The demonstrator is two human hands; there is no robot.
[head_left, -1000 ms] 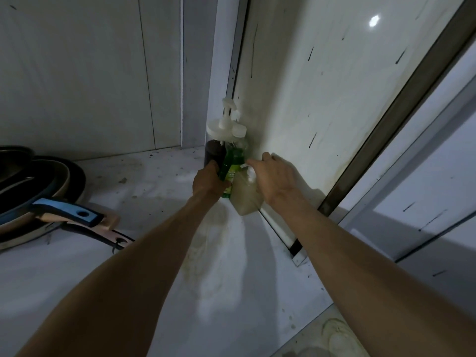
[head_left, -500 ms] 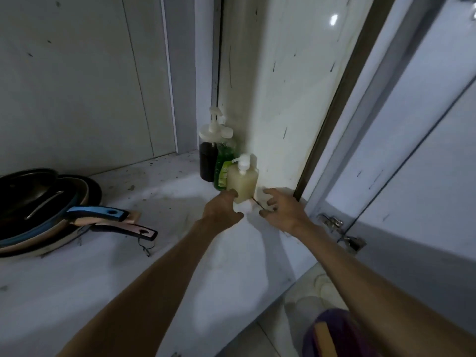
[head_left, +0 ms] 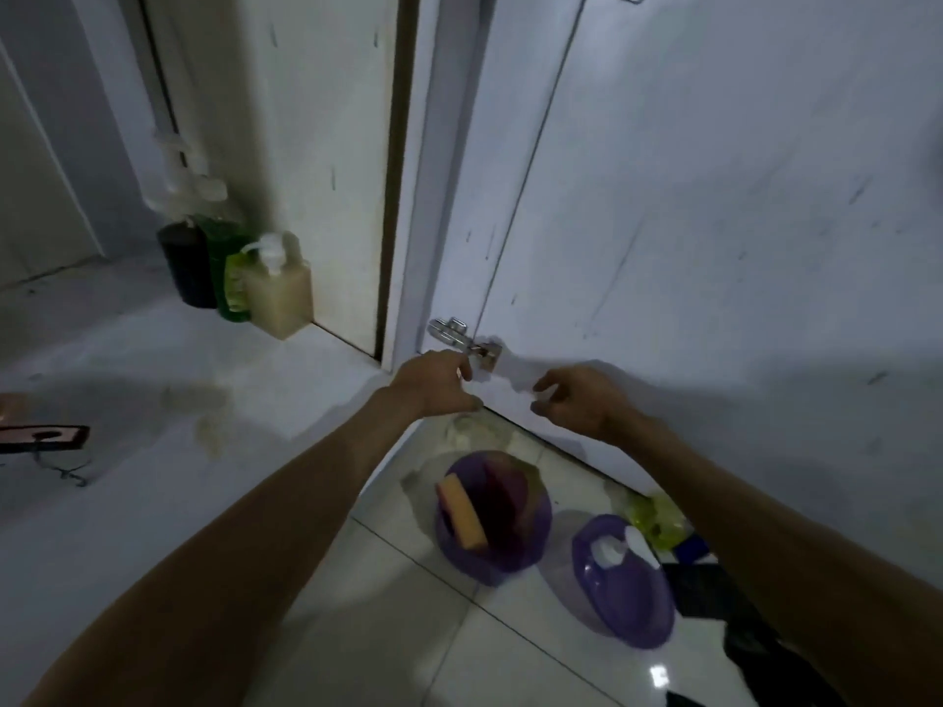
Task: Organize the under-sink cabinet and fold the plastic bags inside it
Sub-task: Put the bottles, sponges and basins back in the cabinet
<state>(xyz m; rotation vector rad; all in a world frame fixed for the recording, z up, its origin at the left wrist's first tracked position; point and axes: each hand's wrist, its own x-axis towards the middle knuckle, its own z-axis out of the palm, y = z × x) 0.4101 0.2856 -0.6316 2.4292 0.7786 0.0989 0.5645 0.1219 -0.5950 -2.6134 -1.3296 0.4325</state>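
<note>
Setting: we look down at the pale, stained cabinet floor (head_left: pixel 153 400) under the sink, its white open door (head_left: pixel 714 222) swung out to our right over grey floor tiles (head_left: pixel 388 594).
Task's thing: we see no plastic bags anywhere in view; the cabinet holds three bottles tucked against its right inner wall.
Bottles: a square clear pump bottle of beige liquid (head_left: pixel 279 293) stands in front, touching a green bottle (head_left: pixel 228 278), with a dark round bottle (head_left: pixel 184 262) behind; all are upright.
Grip: our left hand (head_left: pixel 433 382) and right hand (head_left: pixel 576 400) hover empty, fingers loosely curled, just beside the metal door hinge (head_left: pixel 462 341).
Floor containers: a purple plastic tub (head_left: pixel 530 543) holds a yellow sponge (head_left: pixel 462 512) and something dark red; a purple lidded bowl (head_left: pixel 620 599) beside it carries a white object we cannot identify.
Risks: we judge our forearms could knock the tub over as we reach down, since it sits right under them; the hinge could catch a finger; the packed bottles could topple together if nudged.
</note>
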